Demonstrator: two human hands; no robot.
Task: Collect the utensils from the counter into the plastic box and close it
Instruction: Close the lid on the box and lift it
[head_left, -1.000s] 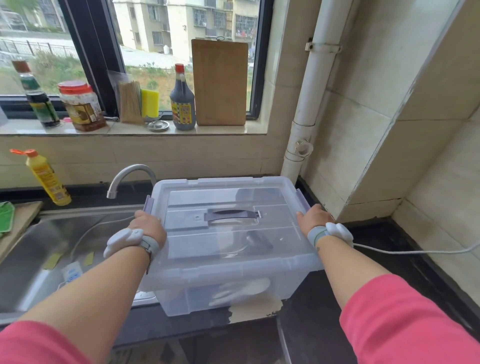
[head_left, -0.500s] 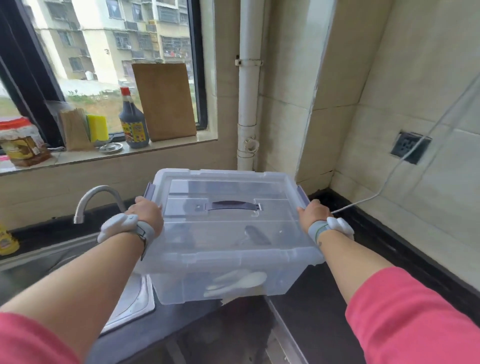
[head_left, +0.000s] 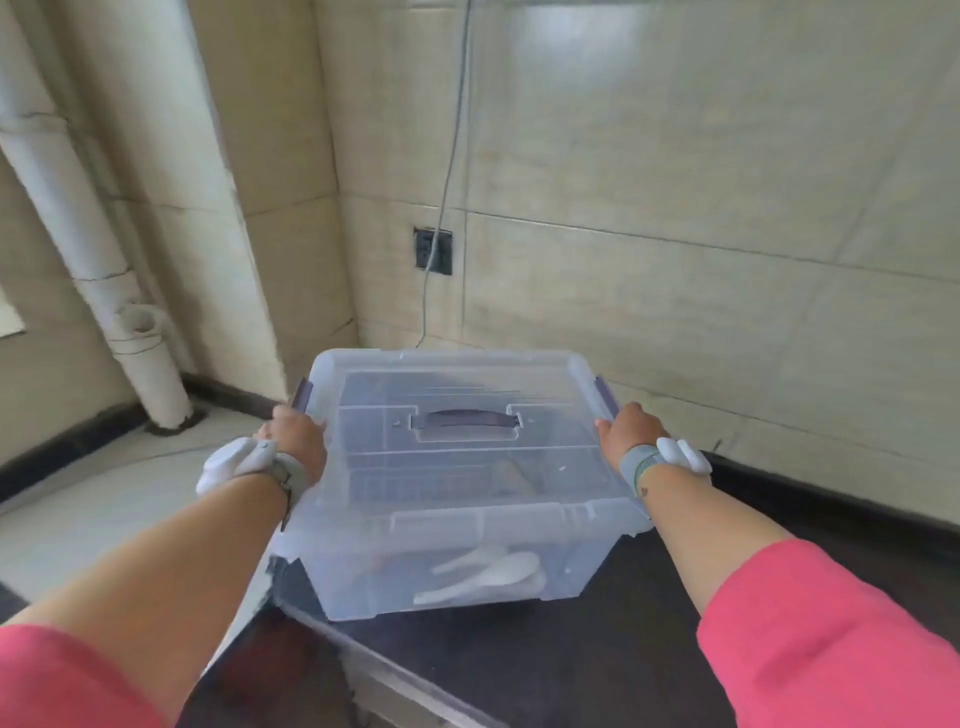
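Note:
The clear plastic box (head_left: 457, 525) is held over the dark counter (head_left: 597, 649), with its lid on and a dark carry handle (head_left: 464, 417) in the lid's middle. White spoons (head_left: 488, 571) lie inside against the front wall. My left hand (head_left: 293, 434) grips the left side by the purple latch (head_left: 301, 392). On the opposite side, my right hand (head_left: 626, 431) grips by the other latch (head_left: 605, 395). Both wrists carry white sensor bands. Whether the box rests on the counter or hangs just above it, I cannot tell.
A white drain pipe (head_left: 98, 270) runs down the left wall to the counter. A dark wall socket (head_left: 432, 250) with a grey cable (head_left: 441, 171) sits in the tiled corner behind the box. The tiled wall closes off the right side.
I have swung the box to the right, away from the sink and window. The view turned with it; the tap, bottles and cutting board have left the frame.

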